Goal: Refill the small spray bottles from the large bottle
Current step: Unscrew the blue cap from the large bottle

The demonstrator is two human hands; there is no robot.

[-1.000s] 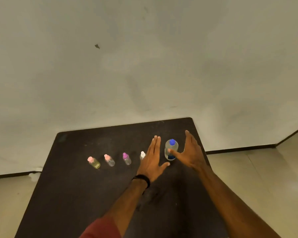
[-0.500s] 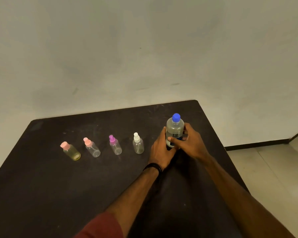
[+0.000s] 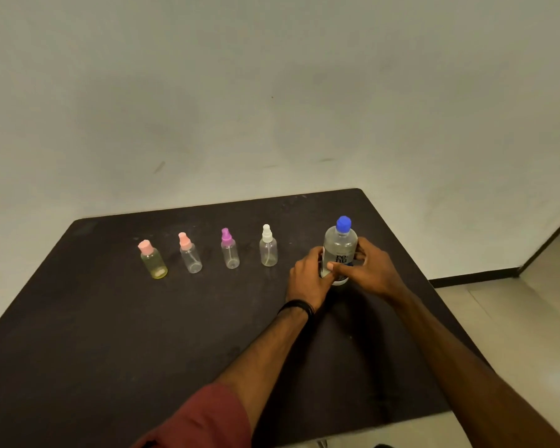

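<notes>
- Plain pale wall behind a dark desk (image 3: 110, 334); the desk's far edge runs along the wall, and pale floor shows past its right edge.
- One big bottle (image 3: 340, 245), clear with a blue cap (image 3: 343, 224), stands upright near the desk's right edge, towards the far right corner.
- Left hand (image 3: 307, 278) wraps the bottle's lower body from the left, fingers curled round it.
- Right hand (image 3: 367, 270) grips it from the right, fingers curled behind and thumb laid across the label.
- The cap is still on, so opening the bottle looks like the step in hand.
- To do it well: probably keep one hand low on the body to steady it, move the other up to the cap, and twist without squeezing, since a soft full bottle may spill.
- Four small bottles stand in a row along the far edge, left of the big one, all capped and apart from each other.
- Counted from the left: one yellowish bottle (image 3: 153, 260) with a flat pink cap, one clear with a pink sprayer (image 3: 189, 253), one clear with a purple sprayer (image 3: 229, 249), one clear with a white sprayer (image 3: 268, 246).
- Black band (image 3: 296, 306) on the left wrist; red sleeve (image 3: 204, 418) at the near edge.
</notes>
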